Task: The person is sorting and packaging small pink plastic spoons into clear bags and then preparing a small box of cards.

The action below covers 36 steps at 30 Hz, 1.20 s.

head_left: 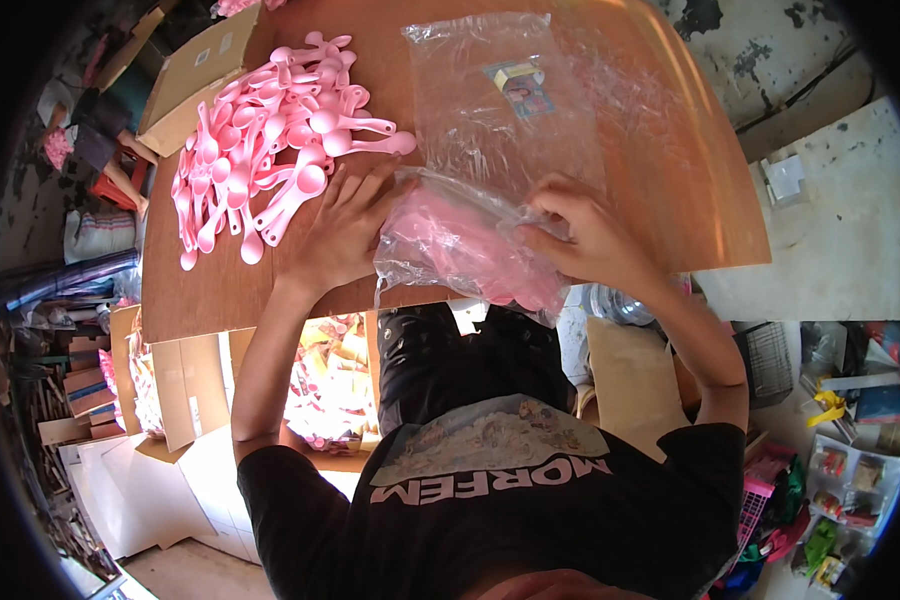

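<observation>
A clear plastic bag with pink spoons inside lies at the near edge of the brown table, between my hands. My left hand has its fingers on the bag's left end, closed on the film. At the right end, my right hand pinches the plastic between curled fingers and thumb. To the left of the bag spreads a large heap of loose pink spoons, some close to my left fingertips. Beyond the bag, flat clear plastic bags lie on the table, with a small printed card among them.
The wooden table ends in front of my lap. An open cardboard box stands at its far left. Below the table on the left, another box holds many wrapped items. A pale board is at the right.
</observation>
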Each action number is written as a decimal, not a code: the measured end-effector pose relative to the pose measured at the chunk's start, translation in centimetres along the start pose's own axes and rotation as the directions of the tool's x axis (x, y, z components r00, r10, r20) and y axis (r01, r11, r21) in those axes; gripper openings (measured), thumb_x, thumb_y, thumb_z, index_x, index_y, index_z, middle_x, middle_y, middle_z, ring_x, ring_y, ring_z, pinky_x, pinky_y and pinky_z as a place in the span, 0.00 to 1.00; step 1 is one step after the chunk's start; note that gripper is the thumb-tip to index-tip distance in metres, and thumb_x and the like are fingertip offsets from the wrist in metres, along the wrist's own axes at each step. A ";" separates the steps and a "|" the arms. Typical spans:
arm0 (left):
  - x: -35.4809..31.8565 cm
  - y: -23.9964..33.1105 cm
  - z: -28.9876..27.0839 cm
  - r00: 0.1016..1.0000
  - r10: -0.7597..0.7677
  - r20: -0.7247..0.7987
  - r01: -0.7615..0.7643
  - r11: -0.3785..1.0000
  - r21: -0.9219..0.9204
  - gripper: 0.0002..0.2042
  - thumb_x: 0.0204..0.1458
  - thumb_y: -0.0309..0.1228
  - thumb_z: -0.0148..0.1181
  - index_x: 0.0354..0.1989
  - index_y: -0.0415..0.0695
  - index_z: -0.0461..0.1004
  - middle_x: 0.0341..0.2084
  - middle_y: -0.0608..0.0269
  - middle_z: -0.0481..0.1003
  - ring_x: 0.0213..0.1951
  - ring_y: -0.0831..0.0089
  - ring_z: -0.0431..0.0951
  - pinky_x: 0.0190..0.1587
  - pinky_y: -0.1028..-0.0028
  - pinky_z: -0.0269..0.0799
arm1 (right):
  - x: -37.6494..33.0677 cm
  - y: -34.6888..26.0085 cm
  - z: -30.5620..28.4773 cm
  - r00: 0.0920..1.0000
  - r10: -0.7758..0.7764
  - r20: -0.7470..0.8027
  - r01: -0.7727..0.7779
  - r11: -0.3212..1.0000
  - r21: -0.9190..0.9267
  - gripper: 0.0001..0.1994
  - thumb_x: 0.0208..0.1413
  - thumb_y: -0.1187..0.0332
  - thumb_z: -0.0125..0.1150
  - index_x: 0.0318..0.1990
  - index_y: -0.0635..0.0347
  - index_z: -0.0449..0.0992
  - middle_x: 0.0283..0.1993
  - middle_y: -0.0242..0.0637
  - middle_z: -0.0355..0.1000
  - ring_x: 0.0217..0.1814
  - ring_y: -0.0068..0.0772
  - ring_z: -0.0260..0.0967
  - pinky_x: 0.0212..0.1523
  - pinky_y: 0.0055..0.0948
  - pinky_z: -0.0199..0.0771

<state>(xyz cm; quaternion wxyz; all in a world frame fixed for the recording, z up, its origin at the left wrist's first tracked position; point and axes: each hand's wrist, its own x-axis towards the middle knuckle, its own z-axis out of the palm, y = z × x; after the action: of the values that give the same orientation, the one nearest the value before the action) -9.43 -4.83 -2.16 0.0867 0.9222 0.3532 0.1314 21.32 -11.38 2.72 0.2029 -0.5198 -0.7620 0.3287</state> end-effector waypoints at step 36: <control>-4.6 18.2 7.6 0.793 -0.521 0.315 -0.122 -0.644 -0.756 0.31 0.62 0.53 0.46 0.65 0.42 0.55 0.59 0.56 0.64 0.61 0.63 0.64 0.63 0.62 0.58 | -1.0 -2.5 4.8 0.925 -0.094 0.367 -0.046 0.934 0.355 0.40 0.46 0.56 0.74 0.60 0.66 0.59 0.54 0.44 0.67 0.56 0.31 0.66 0.55 0.31 0.67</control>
<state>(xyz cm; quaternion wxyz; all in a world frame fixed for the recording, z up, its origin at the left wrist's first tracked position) 1.05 -21.82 -5.61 0.8021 0.1575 0.2784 0.5042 16.93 -14.34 1.17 0.1473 -0.3912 -0.7206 0.5531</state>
